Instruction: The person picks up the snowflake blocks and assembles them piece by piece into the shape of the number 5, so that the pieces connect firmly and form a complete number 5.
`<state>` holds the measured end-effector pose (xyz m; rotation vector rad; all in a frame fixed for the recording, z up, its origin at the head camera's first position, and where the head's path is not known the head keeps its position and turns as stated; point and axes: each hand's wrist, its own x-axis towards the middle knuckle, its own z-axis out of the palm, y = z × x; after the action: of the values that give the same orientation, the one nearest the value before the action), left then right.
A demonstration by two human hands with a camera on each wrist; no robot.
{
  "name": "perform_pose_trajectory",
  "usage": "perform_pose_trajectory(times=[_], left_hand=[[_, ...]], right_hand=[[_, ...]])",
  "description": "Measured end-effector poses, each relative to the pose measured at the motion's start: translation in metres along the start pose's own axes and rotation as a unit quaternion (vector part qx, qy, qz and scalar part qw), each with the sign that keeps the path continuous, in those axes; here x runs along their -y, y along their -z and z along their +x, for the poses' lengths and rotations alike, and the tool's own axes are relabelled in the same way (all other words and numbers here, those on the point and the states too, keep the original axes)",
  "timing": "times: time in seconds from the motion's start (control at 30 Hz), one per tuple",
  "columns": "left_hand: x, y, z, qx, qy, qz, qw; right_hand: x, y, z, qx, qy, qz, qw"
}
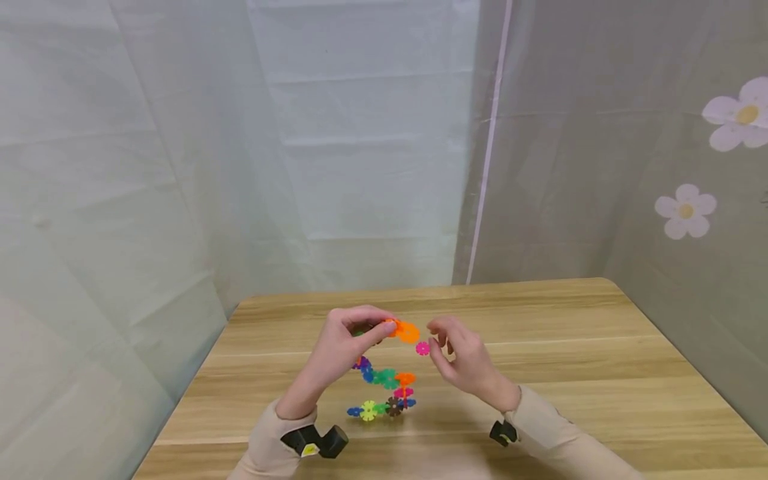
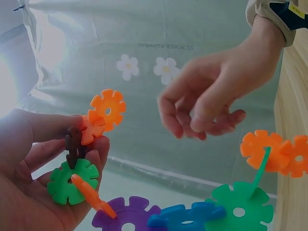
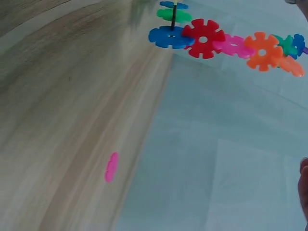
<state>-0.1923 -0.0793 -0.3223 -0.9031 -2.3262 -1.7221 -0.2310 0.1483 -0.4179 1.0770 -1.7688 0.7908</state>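
My left hand (image 1: 337,350) pinches the upper end of a chain of notched plastic discs, at an orange disc (image 2: 92,129). Another orange disc (image 2: 108,110) juts out beyond the fingertips. Below, a green disc (image 2: 72,182), a purple disc (image 2: 129,215) and a blue disc (image 2: 187,215) carry the chain on. Farther down in the head view come a yellow disc (image 1: 369,411) and a brown disc (image 1: 393,407). My right hand (image 1: 471,363) hovers with loosely bent fingers and nothing between them. Near its thumb in the head view is a loose pink disc (image 1: 423,349), lying on the table.
The wooden table (image 1: 570,333) has a pale cloth curtain (image 1: 372,167) behind it and a grey flowered curtain (image 1: 600,167) on the right. Black wrist cameras are strapped at both cuffs. The chain's lower part hangs or stands near the table; contact is unclear.
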Motion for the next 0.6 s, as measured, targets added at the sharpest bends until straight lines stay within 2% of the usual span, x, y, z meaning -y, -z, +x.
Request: perform_pose_trajectory(times=[0.13, 0.27, 0.47, 0.6], left_hand=[[0.0015, 0.0007, 0.0000, 0.000, -0.002, 0.001, 1.0000], [0.0019, 0.0014, 0.0004, 0.000, -0.004, -0.001, 1.0000], [0.0008, 0.0015, -0.0001, -0.001, -0.007, 0.001, 1.0000], [-0.0004, 0.0015, -0.0004, -0.002, -0.007, -0.004, 1.0000]], right_hand=[[-0.0018, -0.0018, -0.0035, 0.031, -0.039, 0.006, 0.999], [-0.0021, -0.0036, -0.0043, 0.081, -0.088, -0.001, 0.993], [-0.0026, -0.0067, -0.0067, 0.172, -0.142, -0.024, 0.974], [-0.0065, -0.0087, -0.0089, 0.230, -0.150, -0.052, 0.960]])
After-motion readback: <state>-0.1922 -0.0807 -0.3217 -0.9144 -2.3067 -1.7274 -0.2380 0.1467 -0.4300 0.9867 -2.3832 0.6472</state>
